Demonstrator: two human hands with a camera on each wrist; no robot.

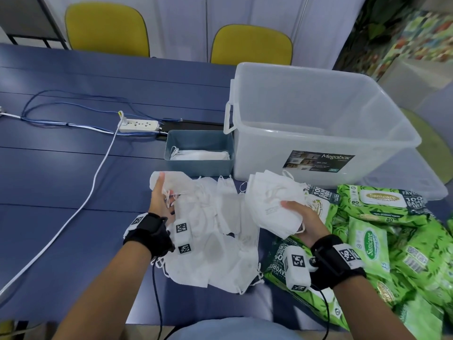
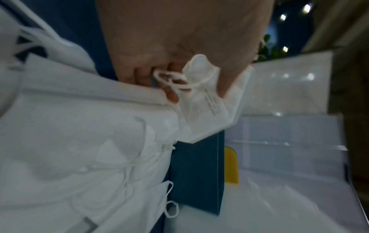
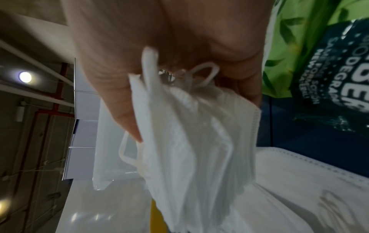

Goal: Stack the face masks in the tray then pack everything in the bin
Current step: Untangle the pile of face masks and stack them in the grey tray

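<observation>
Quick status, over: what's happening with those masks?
Left hand pinches one mask. Right hand grips a stack. Tray partly filled. Path clear.

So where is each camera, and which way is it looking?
Head: worn on the head, looking down at the table, tray and bin; both forearms and hands show.
Left wrist: looks along the left hand at the one mask it pinches.
Right wrist: looks along the right hand at its stack of masks.
Shared: both wrist views show the bin and loose masks.

blue table (image 1: 73,168) bears masks (image 1: 220,241), tray (image 1: 198,165), bin (image 1: 318,133), wipes (image 1: 382,200).
</observation>
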